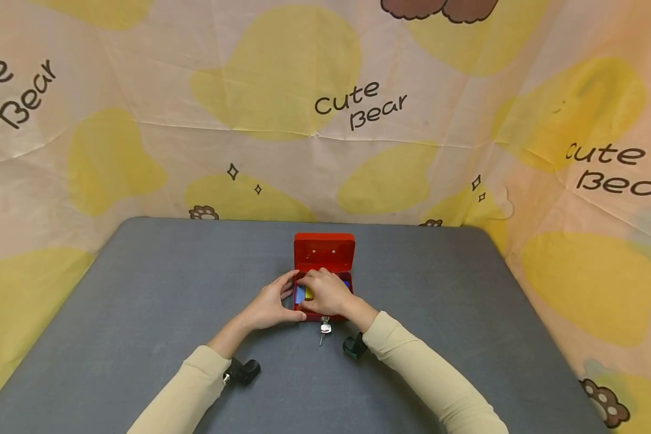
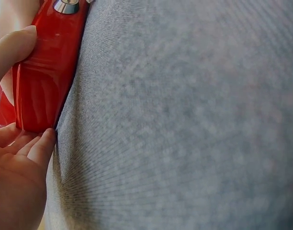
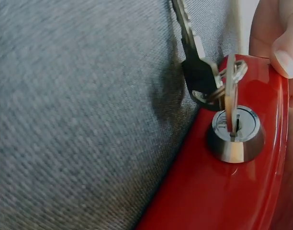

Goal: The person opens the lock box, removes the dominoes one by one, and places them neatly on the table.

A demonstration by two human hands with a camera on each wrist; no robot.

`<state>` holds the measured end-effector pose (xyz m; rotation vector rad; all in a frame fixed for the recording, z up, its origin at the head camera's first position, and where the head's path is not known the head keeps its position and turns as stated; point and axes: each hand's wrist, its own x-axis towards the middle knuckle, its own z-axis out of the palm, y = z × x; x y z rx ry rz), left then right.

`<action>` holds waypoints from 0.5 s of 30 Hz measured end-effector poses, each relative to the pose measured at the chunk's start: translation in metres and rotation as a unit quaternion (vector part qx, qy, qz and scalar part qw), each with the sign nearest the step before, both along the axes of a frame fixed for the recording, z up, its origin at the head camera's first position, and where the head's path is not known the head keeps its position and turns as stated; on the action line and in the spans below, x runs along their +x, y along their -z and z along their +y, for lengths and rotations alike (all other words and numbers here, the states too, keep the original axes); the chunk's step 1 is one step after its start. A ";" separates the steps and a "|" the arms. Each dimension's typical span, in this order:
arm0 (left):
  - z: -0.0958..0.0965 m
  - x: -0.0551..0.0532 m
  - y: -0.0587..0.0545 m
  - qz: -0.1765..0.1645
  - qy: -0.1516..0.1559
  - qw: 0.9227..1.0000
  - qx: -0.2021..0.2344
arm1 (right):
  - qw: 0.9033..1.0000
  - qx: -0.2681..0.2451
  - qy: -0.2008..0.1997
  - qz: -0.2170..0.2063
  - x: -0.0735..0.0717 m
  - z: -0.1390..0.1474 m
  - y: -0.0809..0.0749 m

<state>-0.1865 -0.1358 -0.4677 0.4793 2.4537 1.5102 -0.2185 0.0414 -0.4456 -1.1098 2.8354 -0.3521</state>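
Note:
A small red metal cash box stands on the table with its lid raised. My left hand grips its left side; in the left wrist view the thumb lies over the front edge and the fingers touch the end wall. My right hand reaches down into the box, fingers bent; whether they hold anything is hidden. Blue and yellow pieces show inside, beside the right fingers. A key sits in the round front lock, and a second key hangs from its ring.
The box rests on a grey cloth-covered table, near the back middle. A printed fabric backdrop rises behind and at both sides. Dark wrist cameras hang beneath both forearms, close to the tabletop.

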 end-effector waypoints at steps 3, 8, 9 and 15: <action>0.000 0.000 0.000 -0.002 -0.002 1.000 0.001 | 1.000 0.012 0.007 0.005 0.001 -0.002 0.000; 0.000 0.001 0.000 -0.007 -0.003 1.000 -0.005 | 0.999 0.028 0.018 0.015 0.002 -0.004 -0.001; 0.001 0.001 0.000 -0.008 -0.003 1.000 -0.006 | 0.999 0.030 0.020 0.016 0.002 -0.004 -0.001; 0.002 0.001 -0.001 -0.009 0.000 1.000 -0.005 | 0.998 0.044 0.029 0.025 0.004 -0.007 -0.003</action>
